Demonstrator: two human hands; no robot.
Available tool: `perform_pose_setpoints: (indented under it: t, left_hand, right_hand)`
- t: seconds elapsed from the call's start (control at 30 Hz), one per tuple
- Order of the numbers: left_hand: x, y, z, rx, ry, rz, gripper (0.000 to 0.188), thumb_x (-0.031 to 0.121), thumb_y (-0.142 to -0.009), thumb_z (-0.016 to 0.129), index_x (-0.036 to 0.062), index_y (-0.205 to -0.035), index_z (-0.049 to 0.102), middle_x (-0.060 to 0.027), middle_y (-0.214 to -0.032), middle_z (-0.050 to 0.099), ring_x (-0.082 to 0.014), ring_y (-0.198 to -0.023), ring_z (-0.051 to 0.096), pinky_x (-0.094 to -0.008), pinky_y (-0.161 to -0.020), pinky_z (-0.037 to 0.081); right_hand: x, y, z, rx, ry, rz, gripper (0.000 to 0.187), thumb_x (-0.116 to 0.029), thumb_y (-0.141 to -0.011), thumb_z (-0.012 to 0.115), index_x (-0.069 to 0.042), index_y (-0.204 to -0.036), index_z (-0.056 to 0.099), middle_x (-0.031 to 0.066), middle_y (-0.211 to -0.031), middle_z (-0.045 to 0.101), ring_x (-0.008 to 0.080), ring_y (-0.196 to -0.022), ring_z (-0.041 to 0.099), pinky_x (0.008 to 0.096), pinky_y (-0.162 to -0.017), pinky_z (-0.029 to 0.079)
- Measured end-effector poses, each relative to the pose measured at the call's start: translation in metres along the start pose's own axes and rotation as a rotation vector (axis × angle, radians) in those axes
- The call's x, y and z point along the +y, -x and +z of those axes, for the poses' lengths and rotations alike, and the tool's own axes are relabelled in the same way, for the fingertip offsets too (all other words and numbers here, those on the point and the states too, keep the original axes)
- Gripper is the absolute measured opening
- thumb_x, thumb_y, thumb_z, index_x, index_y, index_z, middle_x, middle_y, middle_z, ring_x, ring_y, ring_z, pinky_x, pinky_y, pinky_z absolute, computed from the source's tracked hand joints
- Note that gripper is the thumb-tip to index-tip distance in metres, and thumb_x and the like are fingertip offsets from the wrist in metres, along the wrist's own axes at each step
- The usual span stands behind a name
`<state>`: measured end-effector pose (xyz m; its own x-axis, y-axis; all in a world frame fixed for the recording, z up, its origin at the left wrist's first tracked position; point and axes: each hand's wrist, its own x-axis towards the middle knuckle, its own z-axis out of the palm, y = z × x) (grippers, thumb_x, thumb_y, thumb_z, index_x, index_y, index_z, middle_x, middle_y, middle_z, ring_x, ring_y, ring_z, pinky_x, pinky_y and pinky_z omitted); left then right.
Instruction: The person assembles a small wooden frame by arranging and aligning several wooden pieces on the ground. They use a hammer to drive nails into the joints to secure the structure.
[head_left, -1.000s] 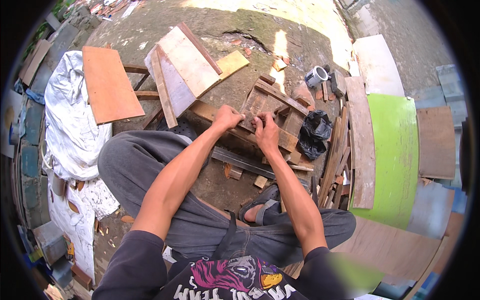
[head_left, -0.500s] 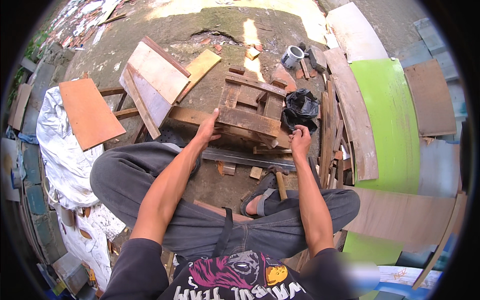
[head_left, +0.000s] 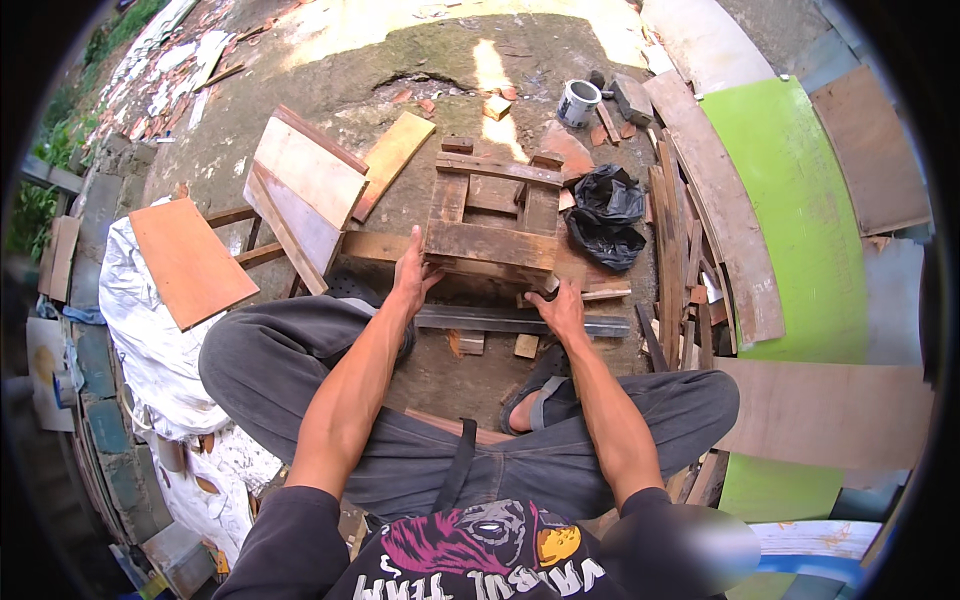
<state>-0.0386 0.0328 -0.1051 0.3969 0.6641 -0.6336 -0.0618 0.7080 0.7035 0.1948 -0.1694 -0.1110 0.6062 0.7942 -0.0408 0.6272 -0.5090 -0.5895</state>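
Note:
In front of my crossed legs stands a small stool-like wooden frame, built of worn brown boards with open gaps between its slats. My left hand grips its left end, the index finger pointing up along the side. At the lower right corner, my right hand has its thumb and fingers closed against the wood; the frame hides some fingertips. A long board sticks out to the left behind the left hand. Just nearer than the frame lies a dark metal bar, crossing the ground below both hands.
Black plastic bags lie right of the frame, below an open paint can. Stacked wood strips and a green panel line the right. An orange-brown board and white sheeting are at left. Wood offcuts lie by my sandalled foot.
My right hand has come left and nearer, from beside the plastic bag onto the frame's lower right corner. The wooden handle by my foot no longer shows. The left hand stays at its end.

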Motion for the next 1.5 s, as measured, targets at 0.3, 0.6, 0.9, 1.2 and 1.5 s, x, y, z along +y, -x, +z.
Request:
perform_pose_setpoints:
  t: [0.3, 0.6, 0.9, 1.2, 1.5]
  left_hand:
    - [0.037, -0.003, 0.005, 0.02, -0.23, -0.031, 0.041, 0.045, -0.095, 0.068, 0.0068, -0.11, 0.066, -0.0023, -0.098, 0.072, -0.0124, -0.084, 0.066, -0.0288, -0.077, 0.05]
    - [0.039, -0.009, 0.003, 0.052, -0.225, -0.043, 0.044, 0.044, -0.09, 0.074, 0.0011, -0.101, 0.071, -0.0035, -0.092, 0.069, -0.0147, -0.078, 0.064, -0.0329, -0.077, 0.054]
    - [0.048, 0.001, 0.012, 0.047, -0.243, -0.039, 0.053, 0.041, -0.09, 0.073, -0.0076, -0.109, 0.07, -0.0115, -0.105, 0.071, -0.021, -0.091, 0.068, -0.036, -0.08, 0.056]
    - [0.047, -0.002, 0.012, 0.078, -0.266, -0.041, 0.05, 0.043, -0.087, 0.074, -0.0045, -0.105, 0.072, -0.0093, -0.102, 0.07, -0.0196, -0.085, 0.066, -0.0355, -0.074, 0.054]
    - [0.055, 0.003, 0.024, 0.015, -0.263, -0.036, 0.047, 0.044, -0.093, 0.067, -0.0007, -0.108, 0.068, -0.0051, -0.093, 0.073, -0.0146, -0.077, 0.069, -0.0308, -0.075, 0.056]
  right_hand:
    - [0.006, 0.002, 0.011, 0.076, -0.03, -0.008, 0.046, -0.03, -0.081, 0.082, 0.003, -0.108, 0.063, 0.0277, -0.11, 0.06, 0.0496, -0.1, 0.061, 0.0528, -0.084, 0.052]
    - [-0.014, 0.021, 0.027, 0.209, -0.108, 0.014, 0.042, -0.028, -0.082, 0.08, 0.005, -0.103, 0.065, 0.0261, -0.104, 0.062, 0.0474, -0.097, 0.062, 0.0504, -0.082, 0.05]
    - [-0.036, 0.037, 0.058, 0.353, -0.153, 0.164, 0.036, -0.025, -0.081, 0.082, 0.004, -0.096, 0.067, 0.0226, -0.095, 0.06, 0.0435, -0.089, 0.062, 0.0496, -0.079, 0.049]
    - [0.001, 0.023, 0.028, 0.251, -0.152, -0.181, 0.036, -0.017, -0.08, 0.081, 0.004, -0.104, 0.064, 0.0229, -0.099, 0.059, 0.0453, -0.092, 0.06, 0.0492, -0.078, 0.048]
    - [-0.054, 0.051, 0.078, 0.093, -0.306, -0.222, 0.037, -0.016, -0.078, 0.083, 0.0, -0.108, 0.068, 0.0196, -0.096, 0.059, 0.0413, -0.087, 0.061, 0.0468, -0.077, 0.051]
